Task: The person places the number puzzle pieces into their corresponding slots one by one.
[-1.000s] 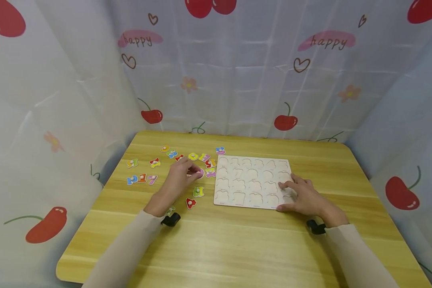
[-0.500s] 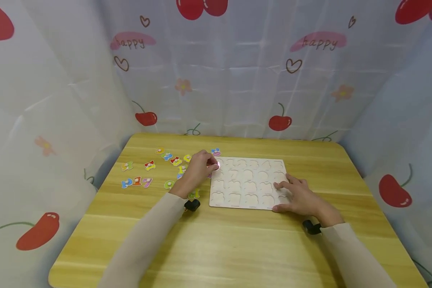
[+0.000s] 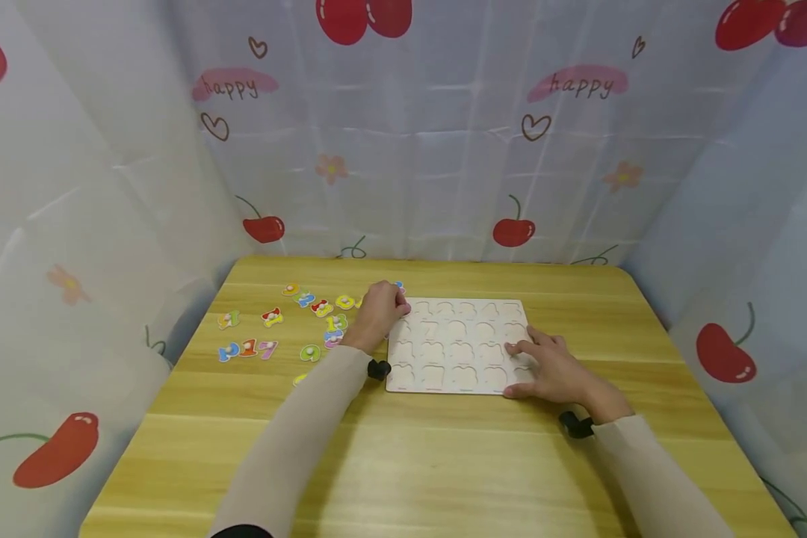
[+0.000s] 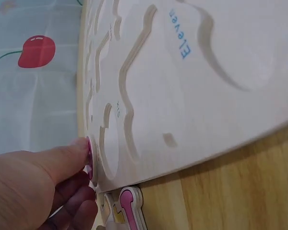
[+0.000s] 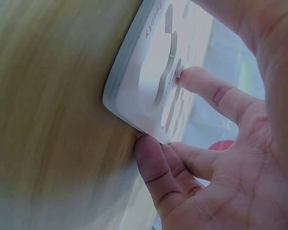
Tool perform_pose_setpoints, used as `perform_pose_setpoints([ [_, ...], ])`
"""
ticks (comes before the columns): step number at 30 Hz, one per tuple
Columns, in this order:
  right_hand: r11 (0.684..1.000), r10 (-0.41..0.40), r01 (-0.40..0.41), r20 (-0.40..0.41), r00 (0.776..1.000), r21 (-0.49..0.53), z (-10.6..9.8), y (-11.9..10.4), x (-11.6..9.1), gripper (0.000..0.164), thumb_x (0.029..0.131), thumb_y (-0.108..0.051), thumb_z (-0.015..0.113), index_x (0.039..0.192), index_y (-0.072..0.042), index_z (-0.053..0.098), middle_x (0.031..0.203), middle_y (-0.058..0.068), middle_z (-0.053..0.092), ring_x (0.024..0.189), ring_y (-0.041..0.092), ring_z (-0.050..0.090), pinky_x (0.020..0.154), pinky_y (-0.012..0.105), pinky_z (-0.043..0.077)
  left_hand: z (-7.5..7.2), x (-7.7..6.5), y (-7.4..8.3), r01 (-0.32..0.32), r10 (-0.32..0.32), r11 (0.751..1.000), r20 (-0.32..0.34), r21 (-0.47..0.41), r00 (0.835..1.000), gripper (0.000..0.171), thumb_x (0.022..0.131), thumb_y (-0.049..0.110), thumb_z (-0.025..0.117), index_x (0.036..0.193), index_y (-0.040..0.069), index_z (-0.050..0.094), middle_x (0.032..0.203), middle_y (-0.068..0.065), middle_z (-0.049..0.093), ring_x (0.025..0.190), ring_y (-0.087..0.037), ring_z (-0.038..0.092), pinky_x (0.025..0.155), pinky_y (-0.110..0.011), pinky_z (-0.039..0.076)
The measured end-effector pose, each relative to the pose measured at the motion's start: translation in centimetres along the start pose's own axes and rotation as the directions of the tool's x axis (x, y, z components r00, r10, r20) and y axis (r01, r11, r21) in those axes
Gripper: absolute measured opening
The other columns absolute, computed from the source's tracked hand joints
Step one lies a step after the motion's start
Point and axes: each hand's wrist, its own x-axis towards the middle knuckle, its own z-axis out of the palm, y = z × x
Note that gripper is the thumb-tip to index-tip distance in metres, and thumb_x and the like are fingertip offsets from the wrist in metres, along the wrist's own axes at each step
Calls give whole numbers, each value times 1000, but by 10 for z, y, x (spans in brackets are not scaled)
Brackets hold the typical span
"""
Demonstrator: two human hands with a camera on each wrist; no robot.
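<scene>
My left hand (image 3: 376,317) pinches a pink number puzzle piece (image 4: 90,163) by thumb and fingers at the far left corner of the pale wooden puzzle board (image 3: 444,338). The left wrist view has the piece edge-on, close by the first recess; its figure is hidden. Number words such as "Eleven" are printed beside the board's cut-out recesses. My right hand (image 3: 558,373) rests on the board's right end, the index fingertip (image 5: 189,75) on its surface and other fingers along its edge.
Several loose number pieces lie left of the board, among them a green nine (image 3: 310,353), a purple seven (image 3: 267,350) and a yellow-green thirteen (image 3: 336,323). A pink piece (image 4: 129,206) lies beside the board's left edge. Printed curtains (image 3: 410,172) surround the wooden table (image 3: 444,463).
My left hand has carried the pink piece from among the loose pieces rightward to the board's far left corner. My right hand has stayed on the board; the head view has shifted slightly.
</scene>
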Motion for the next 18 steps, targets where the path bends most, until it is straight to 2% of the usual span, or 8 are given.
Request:
perform_pose_setpoints([
  [4,1000,-19,19,-8,1000,2,-2,-2,0,89,86,-59,101,155,-11,72,180,45,34,156,75,37,119,88,44,0,3,-3,48,-47,998,17,-36,999,17,110,18,84,97,7,79,103,-11,76,58,-19,66,52,-26,55],
  [8,1000,-9,9,-7,1000,0,-2,-2,2,90,86,-59,101,156,-11,72,180,45,33,155,75,38,119,88,44,-2,5,-4,53,-53,998,17,-24,998,19,110,18,84,96,8,78,102,-11,75,51,-20,65,50,-27,56],
  [15,1000,-1,1,-2,1000,8,0,1,1,88,86,-60,101,155,-13,72,181,45,32,156,74,37,119,89,44,1,6,2,18,-16,996,-27,87,1000,20,108,15,85,89,9,81,100,-7,77,88,-22,68,85,-35,62],
  [18,1000,3,-3,2,1000,6,1,1,2,88,86,-60,101,156,-14,72,182,44,31,156,73,36,118,89,44,-1,3,4,-5,7,996,-25,93,1000,15,107,13,85,94,7,81,102,-9,78,94,-24,68,91,-38,63],
])
